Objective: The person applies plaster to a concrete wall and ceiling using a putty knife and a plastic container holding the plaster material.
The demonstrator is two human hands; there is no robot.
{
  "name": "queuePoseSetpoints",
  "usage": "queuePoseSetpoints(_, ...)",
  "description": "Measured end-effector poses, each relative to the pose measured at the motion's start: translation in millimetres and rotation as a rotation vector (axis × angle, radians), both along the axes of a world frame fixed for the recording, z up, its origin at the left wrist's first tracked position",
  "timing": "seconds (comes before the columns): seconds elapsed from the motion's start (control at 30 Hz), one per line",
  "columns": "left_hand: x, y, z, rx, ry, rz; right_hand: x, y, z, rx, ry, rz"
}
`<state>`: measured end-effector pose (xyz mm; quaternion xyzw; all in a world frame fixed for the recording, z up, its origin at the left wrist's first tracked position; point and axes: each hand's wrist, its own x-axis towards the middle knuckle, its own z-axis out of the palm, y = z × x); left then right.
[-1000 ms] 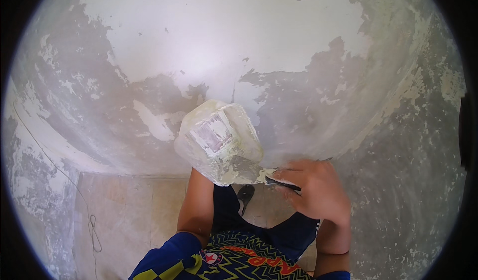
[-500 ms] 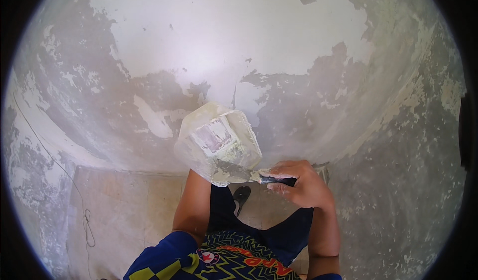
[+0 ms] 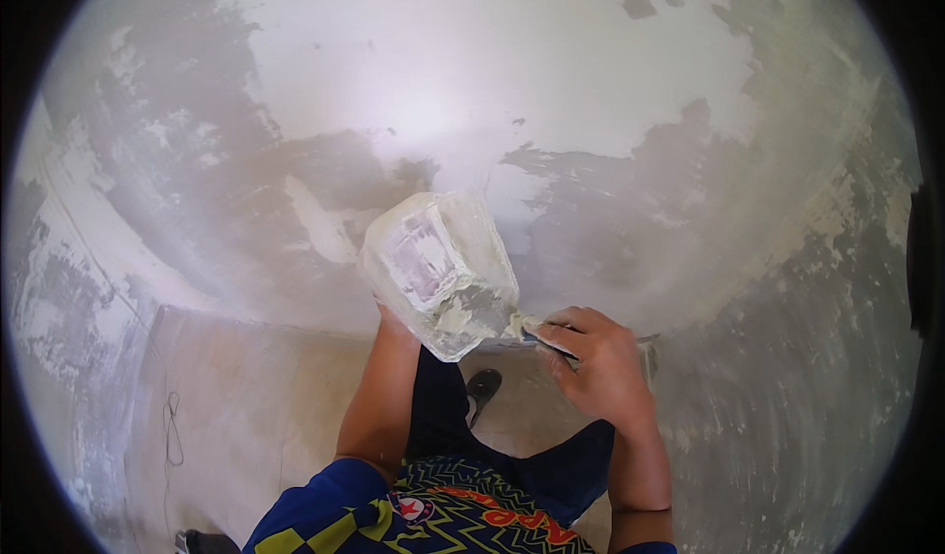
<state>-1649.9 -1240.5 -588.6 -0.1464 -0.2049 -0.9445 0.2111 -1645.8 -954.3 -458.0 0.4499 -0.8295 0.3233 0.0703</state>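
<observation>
A flat board smeared with white plaster [image 3: 441, 273] is held up in front of the wall. My left hand [image 3: 394, 320] is under it and mostly hidden; only the wrist shows. My right hand [image 3: 597, 362] is shut on a small putty knife [image 3: 536, 331], whose blade touches the board's lower right edge. The wall [image 3: 472, 91] ahead is grey with large patches of fresh white plaster.
A pale concrete floor [image 3: 246, 406] lies below, with a thin cord [image 3: 173, 426] on it at the left. My dark shoe [image 3: 482, 389] shows between my arms. The wall curves around both sides, mottled grey and white.
The view has shifted slightly. My right hand with the knife has stayed at the board's lower right edge, moving a little along it.
</observation>
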Motion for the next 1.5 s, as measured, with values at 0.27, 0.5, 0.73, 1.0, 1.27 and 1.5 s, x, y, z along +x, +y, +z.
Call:
queuePoseSetpoints(0.27, 33.6, 13.9, 29.5, -0.167, 0.066, 0.191, -14.4, -13.3, -26.7, -0.13, 0.196, 0.109)
queuePoseSetpoints(0.5, 47.7, 30.9, 34.6, -0.048, -0.147, 0.107, -5.0, -5.8, -28.9, -0.371, 0.183, 0.151)
queuePoseSetpoints(0.73, 40.2, 31.3, 15.4, 0.02, -0.082, -0.323, 35.7, -11.0, -12.4, -0.656, -0.004, 0.008)
queuePoseSetpoints(1.0, 46.0, 29.6, 69.4, -0.012, -0.191, -0.548, 62.2, -29.0, 28.7, -1.141, -0.454, -0.009)
queuePoseSetpoints(1.27, 68.4, 19.7, 119.1, -0.045, -0.262, -0.42, 22.3, -47.3, 69.2, -1.352, -0.7, 0.135)
queuePoseSetpoints(1.5, 82.6, -10.3, 149.3, -0.076, -0.247, -0.376, -42.5, -70.3, 136.6, -1.501, -0.639, 0.084)
